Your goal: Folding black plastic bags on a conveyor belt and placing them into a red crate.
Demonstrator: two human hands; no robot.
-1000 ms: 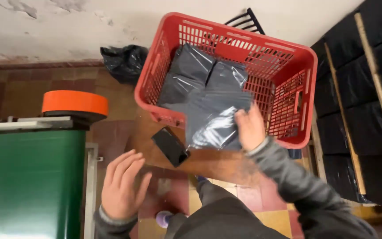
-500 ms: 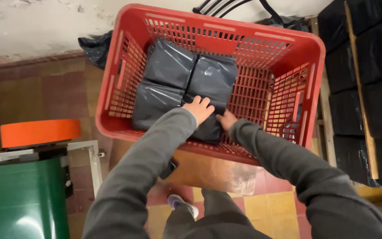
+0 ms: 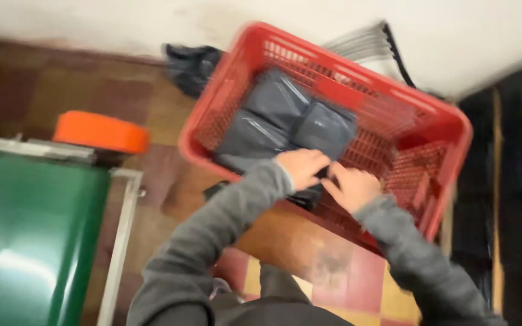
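Observation:
A red plastic basket [image 3: 442,121] stands on the floor ahead of me, and several dark grey plastic-wrapped parcels [image 3: 285,124] lie flat inside it. My left hand [image 3: 302,168] and my right hand [image 3: 353,186] are both inside the basket at its near wall. Both press down on the nearest grey parcel [image 3: 307,194], which they mostly hide. The fingers of each hand curl over it. Grey sleeves cover both arms.
A green conveyor-like surface with a metal frame [image 3: 31,235] fills the left side. An orange round disc [image 3: 101,131] sits at its far end. A black bag [image 3: 191,63] lies by the wall. Dark stacked items [image 3: 515,199] stand at the right.
The view has swung, so the basket appears tilted and further right. Both hands went from outside the basket into it and stay pressed on the nearest parcel.

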